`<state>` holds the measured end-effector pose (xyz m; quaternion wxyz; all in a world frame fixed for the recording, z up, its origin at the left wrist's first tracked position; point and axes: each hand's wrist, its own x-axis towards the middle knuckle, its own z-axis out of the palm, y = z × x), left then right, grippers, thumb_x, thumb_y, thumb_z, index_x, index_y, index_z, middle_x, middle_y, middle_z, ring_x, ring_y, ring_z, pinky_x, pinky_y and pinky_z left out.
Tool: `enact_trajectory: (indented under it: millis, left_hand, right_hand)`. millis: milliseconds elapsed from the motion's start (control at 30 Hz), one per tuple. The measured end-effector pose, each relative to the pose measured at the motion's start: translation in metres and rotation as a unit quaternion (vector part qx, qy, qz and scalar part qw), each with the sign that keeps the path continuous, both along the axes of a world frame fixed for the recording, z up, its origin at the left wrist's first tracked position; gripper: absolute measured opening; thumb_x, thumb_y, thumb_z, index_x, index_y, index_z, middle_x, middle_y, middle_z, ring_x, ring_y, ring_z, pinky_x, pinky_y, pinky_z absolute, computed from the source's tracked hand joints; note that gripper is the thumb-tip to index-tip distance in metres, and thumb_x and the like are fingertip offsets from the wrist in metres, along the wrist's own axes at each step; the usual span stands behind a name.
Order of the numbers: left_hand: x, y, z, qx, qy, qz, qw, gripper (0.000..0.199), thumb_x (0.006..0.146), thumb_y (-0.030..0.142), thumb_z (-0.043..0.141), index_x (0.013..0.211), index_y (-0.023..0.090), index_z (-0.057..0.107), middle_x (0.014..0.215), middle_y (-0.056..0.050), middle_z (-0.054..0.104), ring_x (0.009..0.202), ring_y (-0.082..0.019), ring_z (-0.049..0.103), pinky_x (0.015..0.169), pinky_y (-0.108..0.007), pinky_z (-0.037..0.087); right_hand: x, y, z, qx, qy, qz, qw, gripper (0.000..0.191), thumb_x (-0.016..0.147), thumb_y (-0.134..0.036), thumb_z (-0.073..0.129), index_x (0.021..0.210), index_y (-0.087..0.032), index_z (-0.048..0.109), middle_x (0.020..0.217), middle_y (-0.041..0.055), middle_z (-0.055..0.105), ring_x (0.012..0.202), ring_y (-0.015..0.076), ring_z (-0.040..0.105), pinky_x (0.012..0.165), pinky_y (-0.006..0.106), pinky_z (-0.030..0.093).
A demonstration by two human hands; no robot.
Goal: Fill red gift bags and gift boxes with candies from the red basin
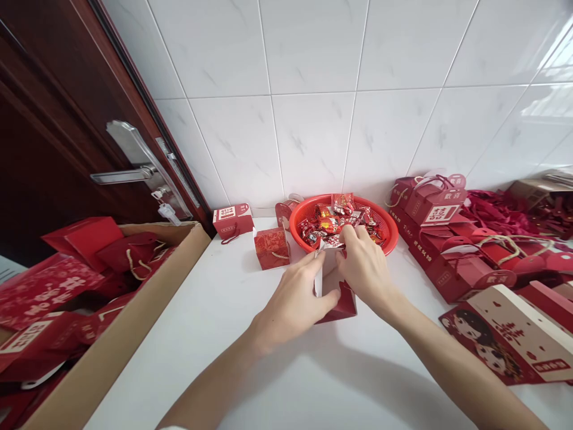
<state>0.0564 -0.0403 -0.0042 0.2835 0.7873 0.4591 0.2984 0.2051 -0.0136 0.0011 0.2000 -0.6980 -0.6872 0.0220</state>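
Observation:
A small red gift box (344,307) stands on the white table in front of me, its top open and its pale inside showing. My left hand (301,289) holds the box's left side, with the thumb across the near face and the fingertips at a white flap. Curled over the right side of the opening, my right hand (364,263) has its thumb and fingers closed at the upper edge; whether a sweet is also between them is hidden. Just behind both hands is a red plastic basket (391,230) with wrapped sweets (329,224).
Left of the basket sit a patterned red box (271,248) and another red box (233,220). A cardboard carton (147,292) of red boxes is at the left, by the door (58,107). Stacked red boxes (441,200) and a printed box (510,334) lie at the right.

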Motion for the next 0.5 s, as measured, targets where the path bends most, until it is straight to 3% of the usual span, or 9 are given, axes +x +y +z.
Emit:
enact_trajectory:
  millis: [167, 267, 400, 500]
  left_hand:
    - [-0.003, 0.01, -0.006, -0.017, 0.013, 0.024, 0.999, 0.046, 0.079, 0.028, 0.068, 0.124, 0.022, 0.065, 0.131, -0.007, 0.067, 0.128, -0.032, 0.059, 0.103, -0.039, 0.052]
    - [-0.004, 0.012, -0.009, -0.026, 0.027, 0.03, 0.999, 0.057, 0.078, 0.031, 0.071, 0.133, 0.019, 0.061, 0.138, -0.01, 0.063, 0.138, -0.035, 0.05, 0.111, -0.043, 0.046]
    - [-0.006, 0.009, -0.006, -0.037, 0.013, 0.006, 0.999, 0.068, 0.081, 0.04, 0.073, 0.143, 0.019, 0.054, 0.143, -0.011, 0.059, 0.139, -0.034, 0.048, 0.112, -0.044, 0.046]
    - [-0.011, 0.01, 0.0, -0.056, -0.037, -0.033, 0.997, 0.072, 0.083, 0.054, 0.072, 0.145, 0.024, 0.052, 0.146, -0.009, 0.056, 0.136, -0.032, 0.052, 0.111, -0.043, 0.048]
  right_hand:
    - [0.006, 0.002, -0.015, 0.018, 0.071, 0.096, 0.993, 0.018, 0.08, -0.004, 0.052, 0.075, -0.021, 0.051, 0.085, 0.0043, 0.057, 0.072, 0.018, 0.056, 0.061, 0.027, 0.034]
    - [0.012, 0.003, -0.02, 0.025, 0.095, 0.112, 0.989, 0.021, 0.078, -0.003, 0.051, 0.069, -0.021, 0.047, 0.083, 0.0039, 0.057, 0.071, 0.0173, 0.055, 0.062, 0.027, 0.036]
    - [0.019, 0.005, -0.019, 0.019, 0.086, 0.081, 0.993, 0.018, 0.081, -0.006, 0.05, 0.072, -0.021, 0.047, 0.084, 0.0046, 0.061, 0.073, 0.0185, 0.058, 0.062, 0.027, 0.035]
    - [0.022, 0.005, -0.017, 0.007, 0.112, 0.113, 0.987, 0.016, 0.084, -0.008, 0.049, 0.078, -0.022, 0.048, 0.079, 0.0019, 0.064, 0.072, 0.0185, 0.06, 0.062, 0.026, 0.034]
